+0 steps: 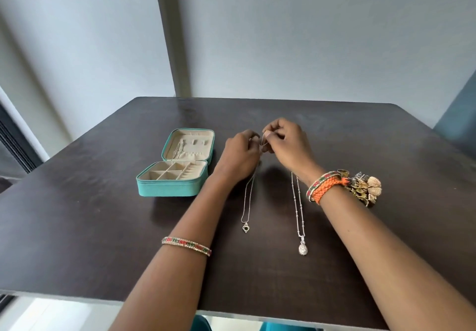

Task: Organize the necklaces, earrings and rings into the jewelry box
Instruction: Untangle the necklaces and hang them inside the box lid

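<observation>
Setting. A dark brown wooden table (334,137) with rounded far corners stands against a pale grey wall (309,34). A darker grey vertical strip (171,34) runs down the wall to the table's far edge. At far left, a dark frame (15,140), possibly a window. Something teal (458,114) rises at right. Daylight is soft and even.

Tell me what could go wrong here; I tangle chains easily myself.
1. Both hands pinch the heart necklace at its top; the hanging chain could knot when lifted.
2. It might snag the oval-pendant necklace lying alongside.
3. The right forearm could scatter the earring pile.
</observation>
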